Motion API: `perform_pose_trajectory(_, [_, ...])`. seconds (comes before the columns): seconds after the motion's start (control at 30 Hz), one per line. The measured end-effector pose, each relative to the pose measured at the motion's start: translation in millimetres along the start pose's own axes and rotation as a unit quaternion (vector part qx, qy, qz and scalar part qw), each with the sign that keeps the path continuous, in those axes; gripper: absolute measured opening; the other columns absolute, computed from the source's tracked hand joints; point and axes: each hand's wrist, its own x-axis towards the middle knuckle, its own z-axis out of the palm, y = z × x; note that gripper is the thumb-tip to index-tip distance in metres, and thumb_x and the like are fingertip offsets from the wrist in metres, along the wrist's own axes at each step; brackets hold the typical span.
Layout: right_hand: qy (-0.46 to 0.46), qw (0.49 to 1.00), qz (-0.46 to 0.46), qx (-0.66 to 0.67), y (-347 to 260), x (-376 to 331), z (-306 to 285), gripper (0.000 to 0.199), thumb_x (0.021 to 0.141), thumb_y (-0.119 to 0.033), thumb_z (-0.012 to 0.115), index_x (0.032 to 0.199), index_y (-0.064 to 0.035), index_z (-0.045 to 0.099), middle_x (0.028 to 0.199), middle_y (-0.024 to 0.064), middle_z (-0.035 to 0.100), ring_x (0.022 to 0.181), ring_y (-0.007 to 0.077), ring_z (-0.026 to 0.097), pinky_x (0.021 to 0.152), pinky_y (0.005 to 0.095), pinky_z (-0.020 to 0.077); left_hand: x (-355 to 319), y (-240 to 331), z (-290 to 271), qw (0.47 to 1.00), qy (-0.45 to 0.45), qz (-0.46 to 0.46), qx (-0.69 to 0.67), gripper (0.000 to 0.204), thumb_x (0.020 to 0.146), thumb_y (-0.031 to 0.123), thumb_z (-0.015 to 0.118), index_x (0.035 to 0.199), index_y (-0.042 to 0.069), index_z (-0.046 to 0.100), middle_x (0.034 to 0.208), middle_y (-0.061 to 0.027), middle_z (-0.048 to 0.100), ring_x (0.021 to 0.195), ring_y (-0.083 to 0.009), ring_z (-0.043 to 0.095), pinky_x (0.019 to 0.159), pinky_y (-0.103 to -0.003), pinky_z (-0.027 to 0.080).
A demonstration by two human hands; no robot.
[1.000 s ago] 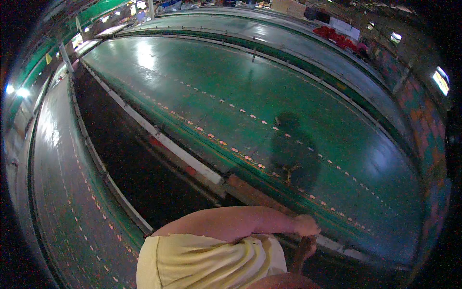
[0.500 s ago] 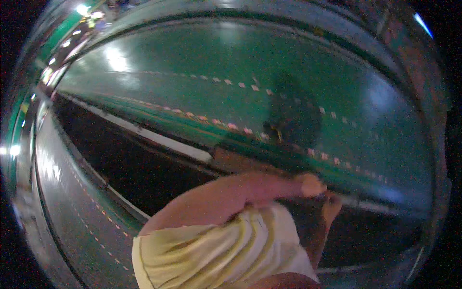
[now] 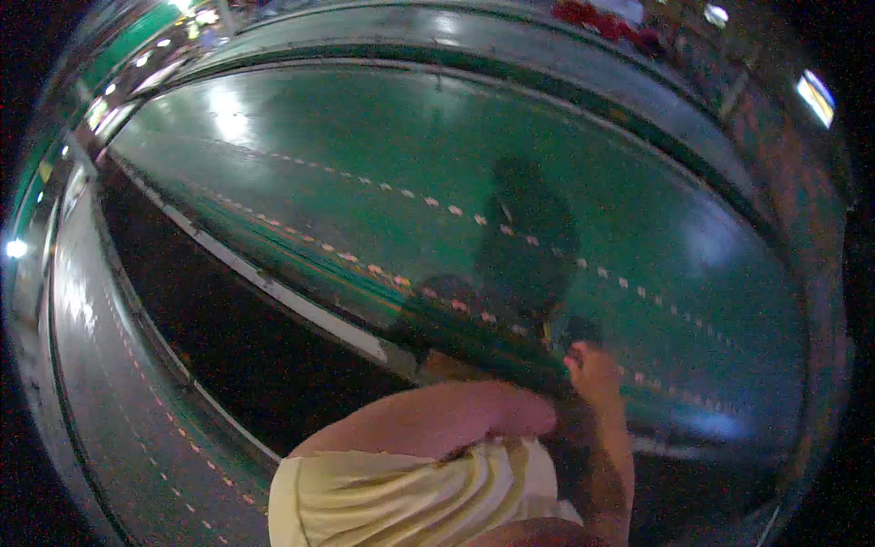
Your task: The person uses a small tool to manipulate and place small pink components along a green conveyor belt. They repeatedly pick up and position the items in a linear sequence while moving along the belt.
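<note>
My right hand (image 3: 592, 369) reaches up over the near edge of a long, shiny green surface (image 3: 365, 118). Its fingers are curled in, next to a dark patch; whether that is an object or shadow I cannot make out. My left arm (image 3: 428, 419), coming out of a pale yellow sleeve (image 3: 383, 492), lies bent across the front of me. Its far end is dim, so the left fingers cannot be picked out. Rows of small pale marks (image 3: 456, 210) run along the green surface, and a dark shadow (image 3: 524, 232) falls on it.
A dark gap (image 3: 228, 319) with a pale edge strip (image 3: 301, 314) runs between the green surface and another long marked surface (image 3: 100, 365) at left. Further surfaces lie beyond. Red things (image 3: 606, 20) show at the far right, near a bright panel (image 3: 816, 98).
My right hand has risen from beside the left hand to over the green surface's edge. The left arm has drawn back and lower. The view has shifted slightly.
</note>
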Motion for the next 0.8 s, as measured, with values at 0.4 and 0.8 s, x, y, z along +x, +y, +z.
perform_pose_trajectory(0.4, [-0.086,0.988,-0.06,-0.113,-27.3,84.0,63.3,0.051,0.097,-0.019,0.069,0.146,-0.0134,0.059,0.122,0.0225,0.07,0.113,0.0465,0.071,0.094,0.0597,0.0578,-12.5,-5.1,-27.6,1.0,0.01,0.023,-0.018,0.032,0.101,0.029,0.063,0.124,0.009,0.069,0.113,-0.0171,0.077,0.097,-0.0355,0.077,0.084,-0.053,0.063])
perform_pose_trajectory(0.8, [-0.054,0.995,0.085,-0.015,-30.9,63.0,18.5,0.03,0.091,-0.02,0.079,0.117,-0.0082,0.068,0.111,0.0183,0.078,0.105,0.0433,0.076,0.091,0.0544,0.0592,2.6,-16.0,-21.1,1.0,0.022,-0.009,-0.004,0.025,0.102,0.029,0.062,0.115,0.009,0.071,0.107,-0.0158,0.077,0.094,-0.0339,0.077,0.083,-0.051,0.062])
